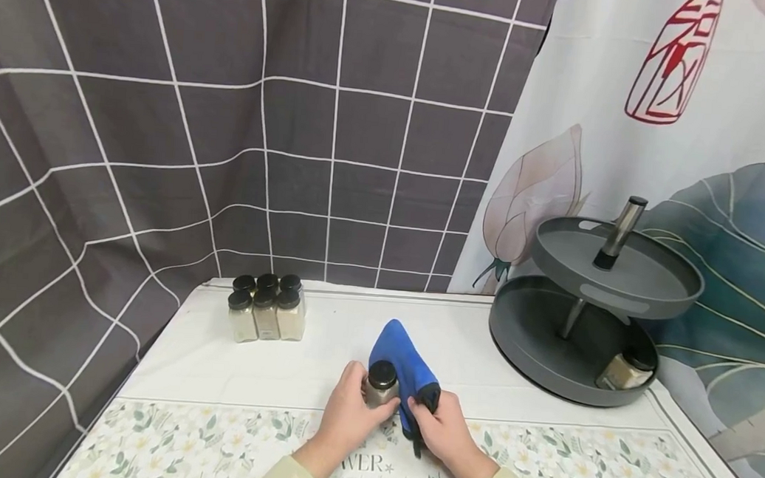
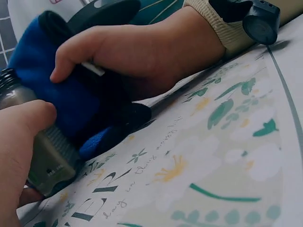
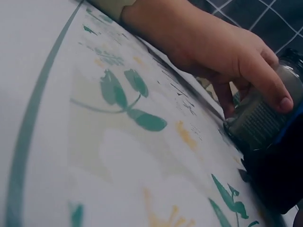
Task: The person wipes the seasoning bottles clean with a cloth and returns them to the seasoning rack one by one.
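Jar-and-cloth work, by the look of it a wipe: I'd keep the jar [image 1: 382, 388] upright and steady, black cap on, and bring a flat fold of the blue cloth [image 1: 407, 361] round one glass face at a time, light pressure, turning the jar between faces. Risk, I reckon: smooth glass could slip if I press hard, and the loose dark trim could get caught between the two. Left hand [image 1: 352, 414] is grasping the jar, thumb and fingers parted about as wide as its body, thumb along one side; can't tell if the base touches the desk [image 1: 181, 358]. Right hand [image 1: 447, 430] is clenched on the cloth near its dark edge, thumb on top, fingers mostly hidden. Placing, desk as dial, 12 away from me: jar sits near centre, cloth just beside it at 2 to 3 o'clock, contact unclear. Six capped jars [image 1: 267, 316] stand clustered at 10; two-tier stand [image 1: 654, 265] at 2, with a lone jar [image 1: 625, 371] tilted on its lower tier, at that tier's 4 o'clock.
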`<action>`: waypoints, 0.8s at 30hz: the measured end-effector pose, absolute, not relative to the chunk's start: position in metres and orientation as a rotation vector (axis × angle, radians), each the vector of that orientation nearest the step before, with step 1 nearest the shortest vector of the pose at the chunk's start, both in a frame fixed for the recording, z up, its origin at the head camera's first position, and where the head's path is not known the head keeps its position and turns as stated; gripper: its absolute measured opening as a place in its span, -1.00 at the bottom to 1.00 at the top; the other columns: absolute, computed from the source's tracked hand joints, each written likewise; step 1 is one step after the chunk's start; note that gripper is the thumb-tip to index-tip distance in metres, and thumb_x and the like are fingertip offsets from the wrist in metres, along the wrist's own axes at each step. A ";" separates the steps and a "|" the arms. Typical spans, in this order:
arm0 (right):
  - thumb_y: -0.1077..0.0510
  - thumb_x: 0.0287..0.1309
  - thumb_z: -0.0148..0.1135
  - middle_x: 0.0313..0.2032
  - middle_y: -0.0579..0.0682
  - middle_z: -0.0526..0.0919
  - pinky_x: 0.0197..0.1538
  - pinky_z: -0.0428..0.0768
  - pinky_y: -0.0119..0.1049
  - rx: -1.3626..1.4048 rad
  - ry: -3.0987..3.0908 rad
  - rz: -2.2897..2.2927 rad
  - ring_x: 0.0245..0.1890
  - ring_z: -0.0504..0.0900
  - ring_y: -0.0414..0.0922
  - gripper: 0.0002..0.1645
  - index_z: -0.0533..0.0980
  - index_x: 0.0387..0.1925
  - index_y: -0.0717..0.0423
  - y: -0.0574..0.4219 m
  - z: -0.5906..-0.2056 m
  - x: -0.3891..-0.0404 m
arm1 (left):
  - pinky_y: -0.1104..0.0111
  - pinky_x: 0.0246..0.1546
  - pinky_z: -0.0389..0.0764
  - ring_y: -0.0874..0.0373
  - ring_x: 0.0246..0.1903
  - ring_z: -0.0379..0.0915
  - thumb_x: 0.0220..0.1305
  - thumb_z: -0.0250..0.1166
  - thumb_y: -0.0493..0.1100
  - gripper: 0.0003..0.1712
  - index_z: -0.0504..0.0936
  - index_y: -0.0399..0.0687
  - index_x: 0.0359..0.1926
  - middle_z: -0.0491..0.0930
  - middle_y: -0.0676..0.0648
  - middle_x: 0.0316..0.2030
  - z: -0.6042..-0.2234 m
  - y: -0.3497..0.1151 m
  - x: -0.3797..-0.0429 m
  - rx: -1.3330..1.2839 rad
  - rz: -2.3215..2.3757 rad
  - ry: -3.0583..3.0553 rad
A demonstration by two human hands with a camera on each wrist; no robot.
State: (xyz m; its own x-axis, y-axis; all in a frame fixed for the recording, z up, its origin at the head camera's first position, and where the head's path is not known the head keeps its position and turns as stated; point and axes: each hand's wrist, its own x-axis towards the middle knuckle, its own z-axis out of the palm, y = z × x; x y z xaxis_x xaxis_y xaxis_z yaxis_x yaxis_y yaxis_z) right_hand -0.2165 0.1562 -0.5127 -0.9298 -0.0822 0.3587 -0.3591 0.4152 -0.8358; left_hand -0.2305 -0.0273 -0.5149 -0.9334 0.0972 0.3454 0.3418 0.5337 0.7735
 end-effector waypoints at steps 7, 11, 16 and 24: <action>0.41 0.16 0.11 0.00 0.23 0.70 0.22 0.54 -0.07 0.250 -2.204 1.852 0.06 0.67 0.05 -0.57 0.53 0.10 0.42 0.159 -0.510 -0.214 | 0.31 -0.07 0.62 0.07 -0.10 0.57 0.12 0.54 -0.10 -0.49 0.43 -0.12 -0.06 0.57 -0.04 -0.14 -0.512 -0.034 -0.239 0.004 -1.827 -2.128; 0.27 0.34 -0.04 0.33 0.34 0.39 0.38 0.37 -0.04 -0.037 -2.047 2.243 0.34 0.41 0.14 -0.36 0.18 0.39 0.46 0.158 -0.506 -0.219 | 0.28 0.19 0.54 -0.04 0.20 0.49 0.23 0.42 -0.26 -0.41 0.33 -0.22 0.19 0.54 -0.18 0.09 -0.496 -0.035 -0.234 -0.077 -2.092 -1.826; 0.25 0.32 -0.08 0.44 0.33 0.17 0.33 0.44 -0.24 0.027 -1.871 2.697 0.33 0.43 -0.05 -0.19 -0.12 0.49 0.36 0.157 -0.504 -0.219 | 0.32 0.07 0.62 0.11 0.02 0.58 0.11 0.47 -0.39 -0.39 0.32 -0.29 0.10 0.53 -0.17 0.02 -0.483 -0.027 -0.221 -0.373 -2.058 -1.789; 0.26 0.31 -0.09 0.26 0.07 0.42 0.28 0.49 -0.24 0.205 -1.852 2.900 0.17 0.57 -0.16 -0.18 -0.21 0.47 0.28 0.159 -0.501 -0.209 | 0.22 0.10 0.61 0.09 0.02 0.50 0.08 0.56 -0.25 -0.41 0.32 -0.15 -0.06 0.42 -0.03 -0.08 -0.469 -0.027 -0.217 -0.427 -1.680 -1.954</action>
State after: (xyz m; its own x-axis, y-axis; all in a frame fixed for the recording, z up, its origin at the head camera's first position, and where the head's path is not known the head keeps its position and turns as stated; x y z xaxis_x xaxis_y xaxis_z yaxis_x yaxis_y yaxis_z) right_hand -0.2090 0.1590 -0.5006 -0.9468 -0.3155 -0.0639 0.1907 -0.3898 -0.9009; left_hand -0.2172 -0.0272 -0.4687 -0.8131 -0.0972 0.5739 0.5529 0.1793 0.8137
